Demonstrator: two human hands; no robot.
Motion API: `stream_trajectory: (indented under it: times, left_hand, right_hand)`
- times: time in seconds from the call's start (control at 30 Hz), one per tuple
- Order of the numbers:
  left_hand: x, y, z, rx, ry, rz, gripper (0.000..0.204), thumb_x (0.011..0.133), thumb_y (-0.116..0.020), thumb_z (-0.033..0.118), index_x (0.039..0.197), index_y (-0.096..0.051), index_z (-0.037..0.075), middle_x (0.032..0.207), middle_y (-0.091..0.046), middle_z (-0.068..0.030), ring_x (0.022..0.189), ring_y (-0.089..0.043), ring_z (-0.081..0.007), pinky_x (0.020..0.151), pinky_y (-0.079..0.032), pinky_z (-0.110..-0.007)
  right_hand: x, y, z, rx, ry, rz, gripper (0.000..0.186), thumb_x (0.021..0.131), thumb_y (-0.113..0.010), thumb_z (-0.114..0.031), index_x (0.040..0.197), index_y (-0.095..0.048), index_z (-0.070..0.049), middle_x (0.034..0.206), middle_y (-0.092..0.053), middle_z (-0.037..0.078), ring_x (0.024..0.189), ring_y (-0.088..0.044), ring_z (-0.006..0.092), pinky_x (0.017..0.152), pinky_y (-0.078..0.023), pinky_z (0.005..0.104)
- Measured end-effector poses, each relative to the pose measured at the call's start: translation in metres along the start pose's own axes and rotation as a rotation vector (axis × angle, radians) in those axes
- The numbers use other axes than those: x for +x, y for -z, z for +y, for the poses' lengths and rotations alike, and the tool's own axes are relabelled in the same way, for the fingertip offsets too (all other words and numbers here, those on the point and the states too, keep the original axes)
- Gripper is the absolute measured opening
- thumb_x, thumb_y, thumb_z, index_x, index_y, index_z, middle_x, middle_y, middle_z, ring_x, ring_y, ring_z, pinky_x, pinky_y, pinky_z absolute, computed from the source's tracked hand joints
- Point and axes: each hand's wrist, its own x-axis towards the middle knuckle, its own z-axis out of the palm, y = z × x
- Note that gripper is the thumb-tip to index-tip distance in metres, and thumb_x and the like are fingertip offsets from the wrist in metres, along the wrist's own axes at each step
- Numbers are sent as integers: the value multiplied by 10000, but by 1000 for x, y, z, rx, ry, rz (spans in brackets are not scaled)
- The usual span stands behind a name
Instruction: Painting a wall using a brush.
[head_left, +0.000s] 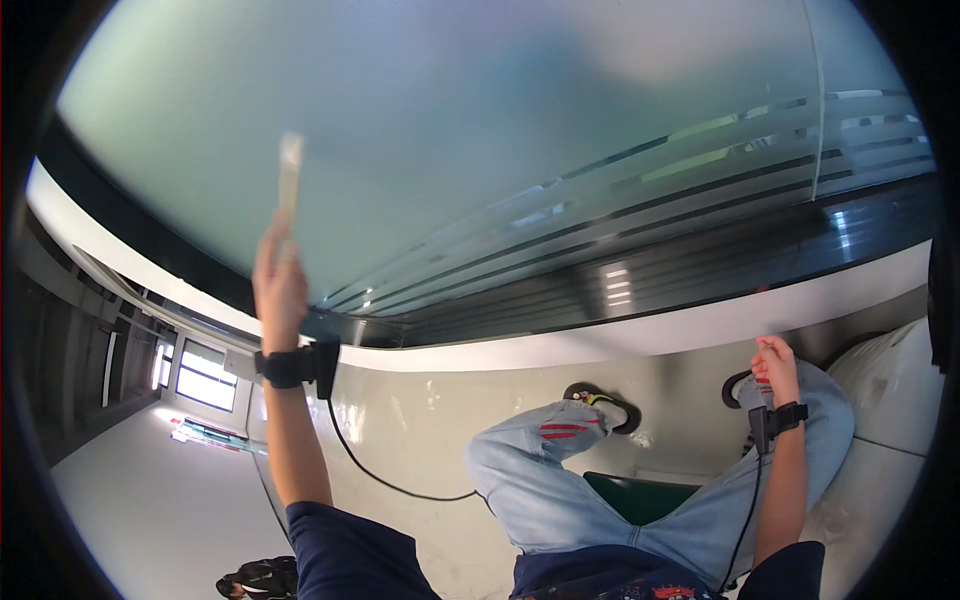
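Note:
My left hand (280,280) is raised at the left, its fingers closed round a slim, pale, brush-like tool (289,185). The tool points up, with its whitish, wider tip over the frosted glass panel (450,130). Its outline is smeared, and I cannot tell whether the tip touches the glass. Low at the right, my right hand (777,362) is beside my knee with its fingers curled in, and nothing shows in them. Each wrist wears a black strap with a small box, such as the left wrist strap (298,367), and a cable runs from it.
Below the glass run a glossy black band (600,290) and a white ledge (640,338). I sit on a dark green seat (640,498), feet on the pale floor (410,420). A bright window (207,376) is at the left. Another person (262,578) is at the lower left.

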Motion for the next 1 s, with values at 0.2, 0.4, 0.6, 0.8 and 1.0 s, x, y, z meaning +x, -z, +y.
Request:
stream_trajectory:
  times: [0.2, 0.4, 0.6, 0.8, 1.0]
  left_hand:
    - [-33, -16, -49, 194, 208, -477, 385, 832, -474, 71, 1210, -434, 137, 596, -371, 83, 449, -284, -13, 389, -226, -164]
    - [-22, 1, -22, 13, 295, -247, 375, 836, -479, 128, 1209, -438, 136, 502, -348, 65, 356, -274, -12, 298, -186, -157]
    - [-21, 4, -32, -264, 116, 1, 352, 863, -440, 176, 1212, -419, 135, 490, -308, 70, 353, -267, -10, 301, -194, -148]
    - [-47, -17, -85, 137, 477, -651, 400, 841, -494, 176, 1232, -411, 177, 496, -296, 94, 367, -272, -6, 323, -217, -154]
    - [-23, -4, -47, -194, 246, -137, 405, 858, -461, 184, 1249, -375, 123, 512, -294, 87, 372, -266, -2, 305, -199, -150]
  right_hand:
    - [1, -1, 1, 13, -6, -3, 182, 842, -470, -215, 935, -536, -73, 641, -519, 3, 515, -466, 52, 459, -362, 169]
    - [0, 0, 0, 24, -3, 2, 194, 839, -476, -218, 938, -531, -60, 651, -517, 5, 511, -458, 49, 455, -353, 160]
    - [4, 2, 5, 20, 20, -19, 172, 833, -485, -227, 931, -528, -92, 635, -514, -7, 518, -462, 48, 471, -376, 166]
    - [-1, 0, 1, 17, 35, -7, 190, 833, -477, -232, 927, -541, -80, 652, -513, -6, 541, -468, 58, 491, -366, 182]
    - [-3, 1, 0, 5, 17, 7, 189, 831, -476, -230, 930, -545, -84, 658, -514, -4, 547, -471, 56, 492, -366, 182]
